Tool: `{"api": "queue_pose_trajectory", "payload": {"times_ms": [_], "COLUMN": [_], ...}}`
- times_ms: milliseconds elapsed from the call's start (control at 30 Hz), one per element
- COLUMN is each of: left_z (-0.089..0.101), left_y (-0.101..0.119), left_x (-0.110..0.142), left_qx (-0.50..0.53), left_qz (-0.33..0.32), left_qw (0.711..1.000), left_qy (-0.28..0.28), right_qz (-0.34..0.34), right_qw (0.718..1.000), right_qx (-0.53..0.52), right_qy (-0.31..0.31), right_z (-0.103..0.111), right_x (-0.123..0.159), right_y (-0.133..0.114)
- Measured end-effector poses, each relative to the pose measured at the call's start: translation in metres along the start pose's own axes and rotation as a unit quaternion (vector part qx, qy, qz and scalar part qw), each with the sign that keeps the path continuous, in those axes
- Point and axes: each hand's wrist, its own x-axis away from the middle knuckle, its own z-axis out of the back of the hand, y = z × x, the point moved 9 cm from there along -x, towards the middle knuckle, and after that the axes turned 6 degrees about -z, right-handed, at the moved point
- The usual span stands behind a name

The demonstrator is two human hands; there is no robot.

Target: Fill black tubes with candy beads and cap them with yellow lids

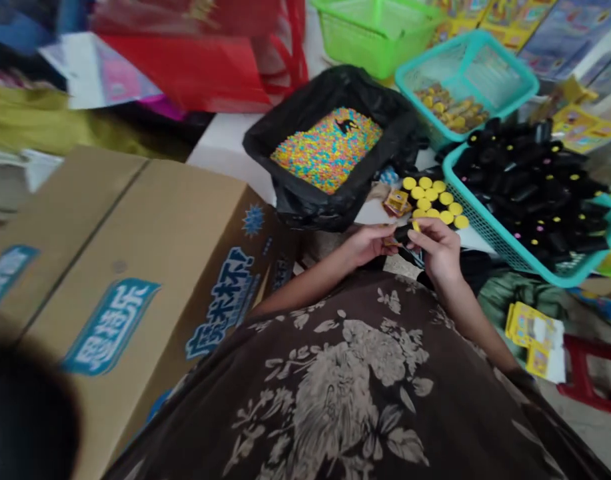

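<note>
small black tube (402,233) and yellow cap (416,227) in both hands (440,252)

The left forearm (310,279) and right forearm (478,317), both bare, slant forward and inward. The left hand (368,247) and right hand (441,250) are close together in front of the body — fingers bent, each thumb pressed in a pinch.
</note>
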Motion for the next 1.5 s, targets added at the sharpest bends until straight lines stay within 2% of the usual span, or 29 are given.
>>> {"api": "queue_pose_trajectory", "payload": {"times_ms": [100,233,433,600,733,933,1167,1333,1500], "left_z": [0.000,-0.003,-0.011,-0.009,-0.010,-0.010,-0.012,-0.012,-0.012], "left_y": [-0.005,-0.003,0.000,0.009,0.011,0.013,0.015,0.016,0.015], "left_x": [0.001,0.002,0.003,0.006,0.006,0.006,0.006,0.006,0.006], "left_qx": [-0.007,-0.011,-0.030,-0.063,-0.090,-0.093,-0.088,-0.086,-0.089], "left_qz": [0.016,0.009,0.024,-0.017,-0.032,-0.038,-0.049,-0.055,-0.052], "left_qw": [1.000,0.999,0.998,0.994,0.992,0.992,0.992,0.992,0.991], "left_qy": [0.021,0.046,0.046,0.088,0.084,0.079,0.081,0.079,0.085], "right_qz": [-0.004,0.037,0.039,0.031,0.020,-0.029,-0.003,0.028,0.047], "right_qw": [0.999,0.999,0.999,0.998,0.996,0.991,0.993,0.991,0.991], "right_qx": [-0.031,-0.027,-0.029,-0.042,-0.075,-0.124,-0.107,-0.095,-0.074], "right_qy": [-0.007,0.013,0.025,0.043,0.044,0.043,0.052,0.087,0.096], "right_z": [-0.001,0.003,0.007,0.010,0.010,0.007,0.007,0.014,0.014], "right_x": [0.003,0.008,0.006,0.005,0.004,0.002,0.003,0.005,0.006], "right_y": [0.003,-0.002,0.000,0.004,0.007,0.016,0.011,0.008,0.008]}}
